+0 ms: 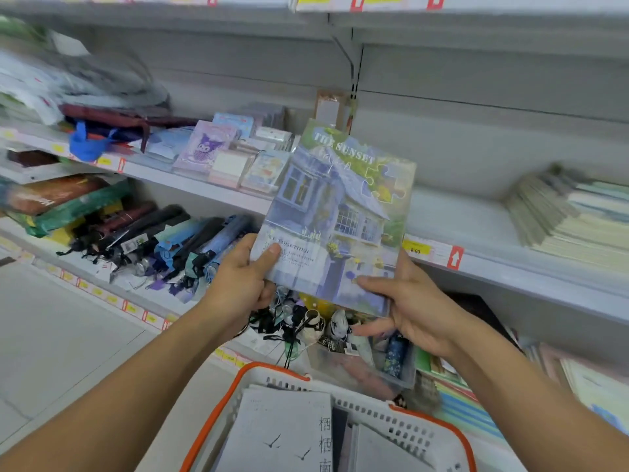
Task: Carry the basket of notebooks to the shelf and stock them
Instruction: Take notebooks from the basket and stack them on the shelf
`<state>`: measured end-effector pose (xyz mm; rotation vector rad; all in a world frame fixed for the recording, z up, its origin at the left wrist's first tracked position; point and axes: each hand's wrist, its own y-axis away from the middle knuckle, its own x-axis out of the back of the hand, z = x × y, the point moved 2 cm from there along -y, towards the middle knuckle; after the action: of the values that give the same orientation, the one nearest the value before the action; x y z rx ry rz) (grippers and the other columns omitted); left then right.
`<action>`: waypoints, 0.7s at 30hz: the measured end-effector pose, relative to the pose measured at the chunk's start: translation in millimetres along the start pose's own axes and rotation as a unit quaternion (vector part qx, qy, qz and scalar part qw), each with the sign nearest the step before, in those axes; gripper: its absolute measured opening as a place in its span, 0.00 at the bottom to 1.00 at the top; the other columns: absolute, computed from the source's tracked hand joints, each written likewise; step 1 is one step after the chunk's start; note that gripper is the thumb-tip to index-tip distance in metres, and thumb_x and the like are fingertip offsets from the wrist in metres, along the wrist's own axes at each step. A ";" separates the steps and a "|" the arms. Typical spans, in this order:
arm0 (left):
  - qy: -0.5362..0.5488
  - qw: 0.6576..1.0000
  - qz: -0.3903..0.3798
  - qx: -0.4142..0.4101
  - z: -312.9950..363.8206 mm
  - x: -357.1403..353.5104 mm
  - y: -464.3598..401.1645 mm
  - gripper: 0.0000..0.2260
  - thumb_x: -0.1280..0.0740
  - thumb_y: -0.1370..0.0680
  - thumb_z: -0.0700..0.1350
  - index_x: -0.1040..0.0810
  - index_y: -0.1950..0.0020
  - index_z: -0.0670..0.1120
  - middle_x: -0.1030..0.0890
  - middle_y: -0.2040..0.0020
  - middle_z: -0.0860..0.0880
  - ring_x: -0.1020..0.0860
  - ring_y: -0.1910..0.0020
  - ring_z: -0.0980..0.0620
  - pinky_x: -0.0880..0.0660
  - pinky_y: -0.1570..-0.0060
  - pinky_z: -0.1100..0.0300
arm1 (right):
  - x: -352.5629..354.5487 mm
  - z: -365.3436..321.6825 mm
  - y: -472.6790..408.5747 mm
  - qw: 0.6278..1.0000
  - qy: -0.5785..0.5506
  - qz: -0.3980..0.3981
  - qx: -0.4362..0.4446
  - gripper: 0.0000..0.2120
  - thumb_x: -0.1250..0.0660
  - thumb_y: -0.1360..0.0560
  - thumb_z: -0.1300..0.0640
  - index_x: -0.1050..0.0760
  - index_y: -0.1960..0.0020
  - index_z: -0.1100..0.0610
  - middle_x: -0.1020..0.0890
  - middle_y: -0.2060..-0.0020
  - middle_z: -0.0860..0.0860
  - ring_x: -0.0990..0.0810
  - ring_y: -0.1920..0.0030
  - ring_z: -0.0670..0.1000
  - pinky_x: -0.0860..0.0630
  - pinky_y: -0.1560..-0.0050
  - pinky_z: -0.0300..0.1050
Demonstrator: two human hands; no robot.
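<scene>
Both hands hold up a notebook (337, 216) with a blue house on its cover and the words "THE SUNSET", in front of the grey shelf (476, 229). My left hand (243, 277) grips its lower left corner, thumb on the cover. My right hand (405, 304) pinches its bottom right edge, thumb on top and fingers beneath. Below my arms sits a white basket with an orange rim (405, 417). In it lie more notebooks; the top one (282, 434) is pale grey with small birds and black characters.
A pile of thin notebooks (571, 216) lies on the shelf at right, with bare shelf between it and the small notepads (235, 155) at left. Folded umbrellas (163, 243) fill the lower shelf. The tiled floor (58, 338) lies to the left.
</scene>
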<state>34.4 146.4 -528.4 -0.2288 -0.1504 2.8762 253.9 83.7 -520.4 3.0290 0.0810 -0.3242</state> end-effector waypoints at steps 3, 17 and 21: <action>0.029 0.999 -0.001 -0.019 15.2 -5.8 -9.2 0.09 0.38 0.18 0.44 0.27 0.40 0.41 0.25 0.66 0.49 0.30 0.75 0.55 0.33 0.77 0.66 | -2.7 -10.8 -3.1 0.998 -0.025 0.028 0.043 0.25 0.36 0.21 0.68 0.35 0.28 0.49 0.20 0.36 0.51 0.16 0.45 0.62 0.16 0.65 0.55; 0.089 0.992 0.086 0.007 18.1 3.5 -41.8 0.14 0.38 0.18 0.40 0.30 0.33 0.47 0.24 0.36 0.45 0.17 0.49 0.46 0.20 0.48 0.52 | 55.4 -134.2 -129.6 0.986 -0.030 0.150 -0.073 0.08 0.43 0.17 0.66 0.30 0.44 0.71 0.22 0.50 0.66 0.15 0.69 0.60 0.19 0.69 0.38; 0.065 0.993 0.098 0.030 7.5 11.9 -46.2 0.14 0.37 0.18 0.41 0.28 0.33 0.47 0.23 0.37 0.46 0.16 0.53 0.49 0.19 0.56 0.58 | 53.9 -124.7 -139.4 0.975 0.110 0.185 -0.060 0.14 0.29 0.25 0.66 0.27 0.41 0.67 0.20 0.42 0.63 0.14 0.57 0.57 0.16 0.63 0.43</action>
<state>32.9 193.4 -517.2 -0.4405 -0.0175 3.0417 323.8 236.9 -422.8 2.8638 -0.4263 0.0454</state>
